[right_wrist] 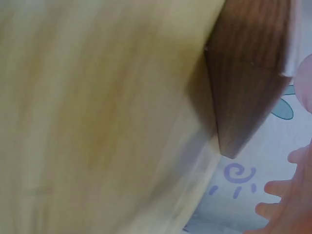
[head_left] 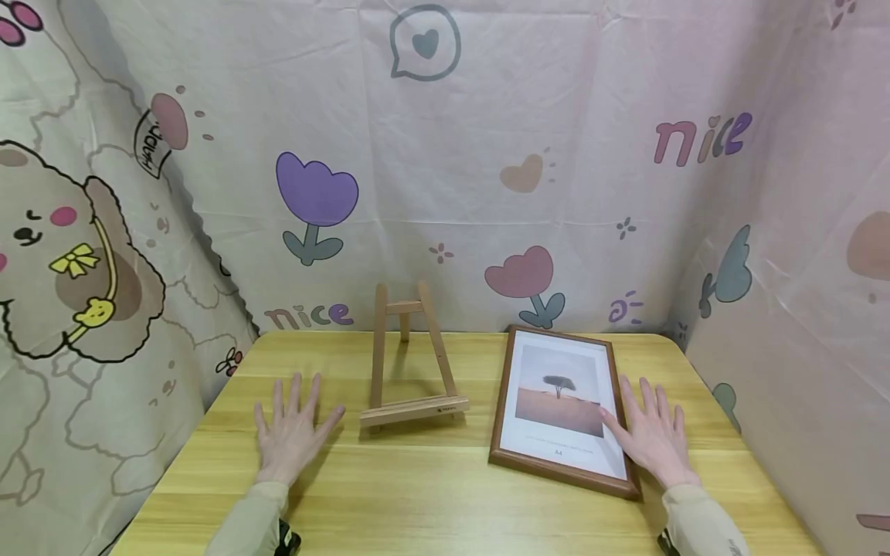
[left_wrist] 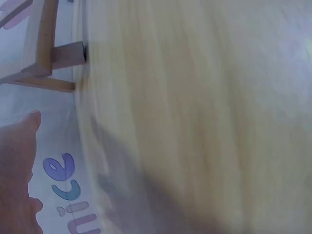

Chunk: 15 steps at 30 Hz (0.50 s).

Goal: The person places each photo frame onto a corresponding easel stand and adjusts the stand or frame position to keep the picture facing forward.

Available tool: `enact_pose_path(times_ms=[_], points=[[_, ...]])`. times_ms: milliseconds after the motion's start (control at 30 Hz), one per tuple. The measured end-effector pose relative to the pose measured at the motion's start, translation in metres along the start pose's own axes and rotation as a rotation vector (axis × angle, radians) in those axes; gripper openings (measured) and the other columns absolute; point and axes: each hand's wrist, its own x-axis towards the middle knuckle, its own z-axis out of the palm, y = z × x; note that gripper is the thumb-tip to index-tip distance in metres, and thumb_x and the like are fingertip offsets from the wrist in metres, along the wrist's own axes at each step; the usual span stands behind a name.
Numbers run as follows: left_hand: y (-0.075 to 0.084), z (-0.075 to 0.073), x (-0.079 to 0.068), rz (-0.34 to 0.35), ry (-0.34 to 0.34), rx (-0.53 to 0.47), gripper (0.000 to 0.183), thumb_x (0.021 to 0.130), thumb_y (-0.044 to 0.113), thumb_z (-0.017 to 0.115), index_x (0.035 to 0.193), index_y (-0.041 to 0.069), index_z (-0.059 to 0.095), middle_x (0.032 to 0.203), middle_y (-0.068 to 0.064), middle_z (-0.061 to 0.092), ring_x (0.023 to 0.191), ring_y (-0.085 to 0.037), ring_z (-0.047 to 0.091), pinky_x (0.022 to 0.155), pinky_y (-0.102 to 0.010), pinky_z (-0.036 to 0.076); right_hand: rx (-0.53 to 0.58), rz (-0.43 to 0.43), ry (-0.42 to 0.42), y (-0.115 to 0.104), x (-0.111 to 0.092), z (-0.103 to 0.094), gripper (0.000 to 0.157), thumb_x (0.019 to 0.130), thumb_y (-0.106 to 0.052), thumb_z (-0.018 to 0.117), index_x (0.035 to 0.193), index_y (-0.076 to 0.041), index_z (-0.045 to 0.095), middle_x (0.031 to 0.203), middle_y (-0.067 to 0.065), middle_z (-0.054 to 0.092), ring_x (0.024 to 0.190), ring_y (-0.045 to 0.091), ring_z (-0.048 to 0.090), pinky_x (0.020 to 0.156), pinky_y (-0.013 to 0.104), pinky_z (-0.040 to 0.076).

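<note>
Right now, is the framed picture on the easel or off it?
Off: the framed picture lies on the table, right of the easel, apart from it.

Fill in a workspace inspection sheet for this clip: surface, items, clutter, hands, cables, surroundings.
Surface: wood-grain table.
Job's things: wooden easel, standing upright; framed picture of a tree, lying face up to the right of the easel.
Clutter: nothing seen.
Hands: left hand, fingers spread, left of the easel, holding nothing; right hand, also spread, thumb overlapping the frame's right edge in the head view, contact unclear.
Cables: nothing seen.
Surroundings: pale printed cloth with flowers, hearts and "nice" lettering, behind and on both sides.
</note>
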Motion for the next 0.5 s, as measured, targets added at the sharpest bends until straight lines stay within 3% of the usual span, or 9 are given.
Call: enact_pose_path(times_ms=[167, 500], points=[[0.012, -0.003, 0.001, 0.014, 0.021, -0.007, 0.085, 0.098, 0.069, 0.04, 0.163, 0.022, 0.011, 0.17, -0.019, 0.003, 0.155, -0.048, -0.005, 0.116, -0.075, -0.013, 0.017, 0.005, -0.02, -0.001, 0.0, -0.004, 0.088, 0.1, -0.062, 0.044, 0.163, -0.015, 0.007, 0.162, 0.035, 0.012, 0.146, 0.061, 0.009, 0.113, 0.081, 0.003], [0.053, -0.004, -0.015, 0.083, 0.111, -0.013, 0.086, 0.098, 0.064, 0.046, 0.162, 0.013, 0.02, 0.168, -0.02, 0.014, 0.154, -0.048, 0.01, 0.119, -0.075, 0.005, 0.252, 0.03, -0.181, -0.008, -0.006, -0.017, 0.091, 0.102, -0.06, 0.042, 0.162, -0.005, 0.002, 0.161, 0.04, 0.01, 0.142, 0.065, 0.014, 0.11, 0.081, 0.015]])
